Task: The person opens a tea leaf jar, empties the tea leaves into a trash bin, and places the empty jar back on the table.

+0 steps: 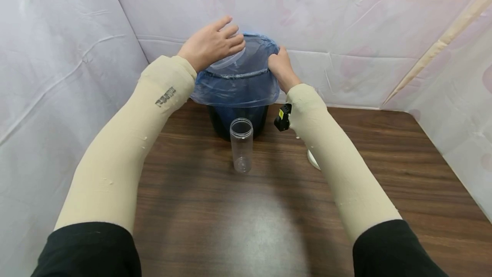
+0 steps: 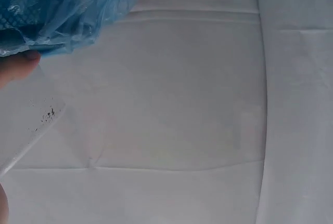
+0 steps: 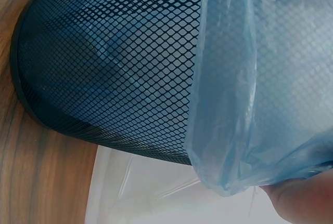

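A black mesh wastebasket, lined with a blue plastic bag, stands upright at the back of the table. The bag's edge is folded over the rim and hangs down outside. My right hand grips the bag at the rim's right side, thumb against the film in the right wrist view. Over the left part of the opening, my left hand holds a clear plastic piece with a curved edge, largely hidden under the fingers. Dark specks mark this clear piece in the left wrist view.
An open clear plastic jar stands upright in front of the basket. Partly hidden by my right forearm, a white rounded object lies on the wood-grain table. Pale cloth walls rise close behind and at both sides.
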{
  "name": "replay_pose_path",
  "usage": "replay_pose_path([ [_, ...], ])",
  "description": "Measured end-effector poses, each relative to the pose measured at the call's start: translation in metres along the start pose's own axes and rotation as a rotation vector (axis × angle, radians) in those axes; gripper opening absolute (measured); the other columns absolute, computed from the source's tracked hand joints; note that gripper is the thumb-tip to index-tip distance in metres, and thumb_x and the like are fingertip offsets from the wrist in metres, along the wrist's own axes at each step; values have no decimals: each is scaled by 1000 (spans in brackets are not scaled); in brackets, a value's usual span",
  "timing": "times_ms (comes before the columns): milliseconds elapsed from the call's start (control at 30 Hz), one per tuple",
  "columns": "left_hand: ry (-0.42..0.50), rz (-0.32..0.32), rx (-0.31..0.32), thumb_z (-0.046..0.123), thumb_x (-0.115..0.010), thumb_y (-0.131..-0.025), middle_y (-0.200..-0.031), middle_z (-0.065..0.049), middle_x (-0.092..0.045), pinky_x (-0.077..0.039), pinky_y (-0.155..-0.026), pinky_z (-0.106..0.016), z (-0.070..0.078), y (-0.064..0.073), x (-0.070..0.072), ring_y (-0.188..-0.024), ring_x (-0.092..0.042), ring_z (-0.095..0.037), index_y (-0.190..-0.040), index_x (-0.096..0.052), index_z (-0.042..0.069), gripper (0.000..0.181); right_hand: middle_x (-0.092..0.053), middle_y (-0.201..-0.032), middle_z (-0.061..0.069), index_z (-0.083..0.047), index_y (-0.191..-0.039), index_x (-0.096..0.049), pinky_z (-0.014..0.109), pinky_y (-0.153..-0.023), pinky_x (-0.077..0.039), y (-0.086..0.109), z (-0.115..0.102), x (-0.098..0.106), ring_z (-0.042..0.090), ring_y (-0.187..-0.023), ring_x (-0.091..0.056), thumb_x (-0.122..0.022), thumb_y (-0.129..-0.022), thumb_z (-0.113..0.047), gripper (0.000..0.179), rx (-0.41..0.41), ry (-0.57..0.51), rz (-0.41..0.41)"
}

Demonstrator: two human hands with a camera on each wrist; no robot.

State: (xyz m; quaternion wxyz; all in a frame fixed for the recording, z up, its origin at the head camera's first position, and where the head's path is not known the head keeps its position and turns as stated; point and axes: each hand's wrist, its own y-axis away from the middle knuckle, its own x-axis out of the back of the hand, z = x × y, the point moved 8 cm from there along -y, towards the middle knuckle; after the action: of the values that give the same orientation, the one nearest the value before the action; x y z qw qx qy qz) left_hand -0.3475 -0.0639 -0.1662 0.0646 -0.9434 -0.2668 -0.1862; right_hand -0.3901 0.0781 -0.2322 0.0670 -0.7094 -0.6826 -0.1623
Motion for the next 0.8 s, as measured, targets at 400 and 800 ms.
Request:
replay_pose_path([
  [400, 415, 21, 269, 4, -74, -76, -139, -20, -40, -20, -111, -48, -20, -3, 4, -128, -35, -37, -143, -31, -1, 80, 2, -159, -3, -16, -154, 2, 26, -113, -12, 1, -2, 1, 11, -144, -1, -20, -98, -8, 61, 33, -4, 4],
  [800, 352, 33, 264, 5, -74, -76, -139, -17, -40, -19, -112, -47, -17, -8, 8, -129, -34, -34, -143, -30, 2, 80, 0, -159, -3, -17, -154, 1, 28, -113, -13, 0, -2, 1, 11, -144, -3, -20, -98, -9, 60, 24, 1, 1],
])
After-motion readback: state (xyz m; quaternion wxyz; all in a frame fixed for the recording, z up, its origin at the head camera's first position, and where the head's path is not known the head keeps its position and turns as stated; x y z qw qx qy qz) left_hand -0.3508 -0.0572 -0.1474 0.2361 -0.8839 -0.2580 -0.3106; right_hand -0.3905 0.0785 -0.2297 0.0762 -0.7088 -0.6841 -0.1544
